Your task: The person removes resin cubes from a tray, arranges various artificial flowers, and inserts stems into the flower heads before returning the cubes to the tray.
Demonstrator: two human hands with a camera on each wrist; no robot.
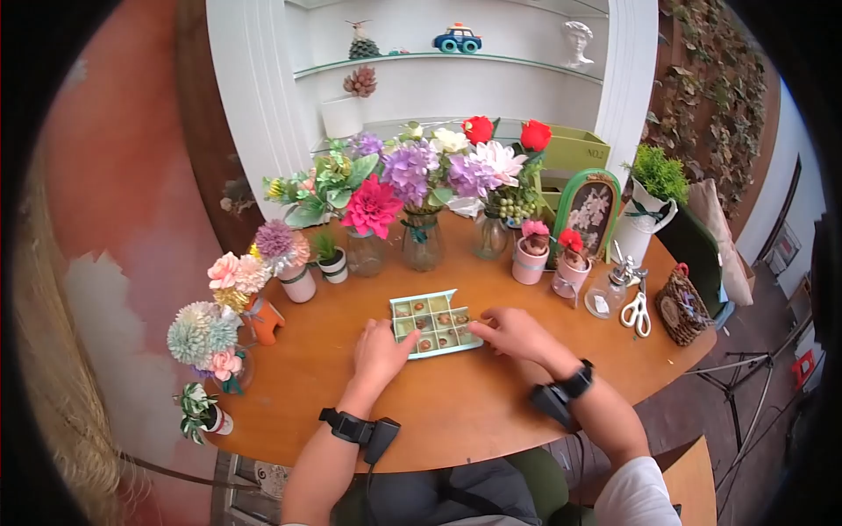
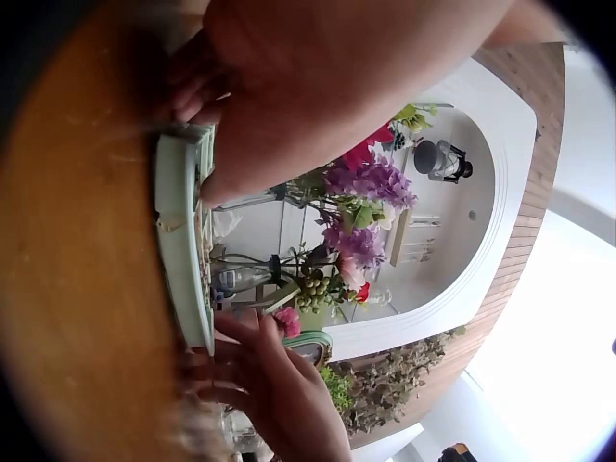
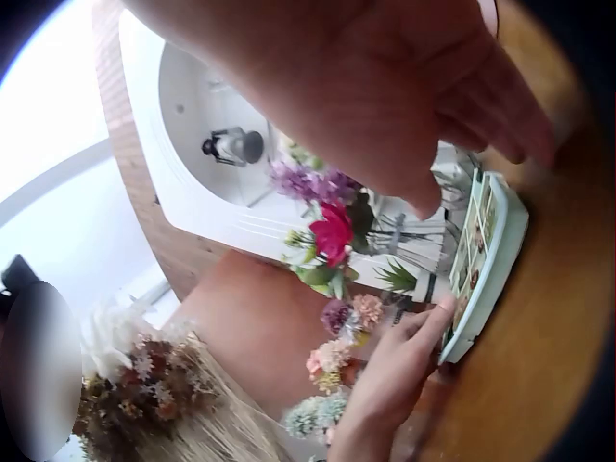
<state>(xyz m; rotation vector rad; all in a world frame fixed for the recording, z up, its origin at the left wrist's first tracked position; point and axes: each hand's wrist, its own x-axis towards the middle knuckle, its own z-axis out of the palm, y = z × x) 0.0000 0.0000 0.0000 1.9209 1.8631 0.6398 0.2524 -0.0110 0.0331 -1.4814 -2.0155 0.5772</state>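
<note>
A shallow pale-green compartment box [image 1: 436,323] lies on the wooden table in front of the person. Small brownish pieces [image 1: 425,344] sit in several of its square cells. My left hand [image 1: 381,355] grips the box's left end, with the thumb [image 3: 446,306] over the rim and the other fingers down along the side. At the right end, my right hand [image 1: 513,335] reaches in with fingers fairly straight and the thumb side close to the rim. In the left wrist view, the right hand's fingertips [image 2: 204,371] are right beside the end of the box.
Glass vases [image 1: 424,245] of artificial flowers stand behind the box. Small potted plants line the left edge. To the right are pink pots [image 1: 530,261], a green-framed board [image 1: 586,215], a glass bottle [image 1: 605,298], white-handled scissors [image 1: 636,314] and a woven basket [image 1: 683,309].
</note>
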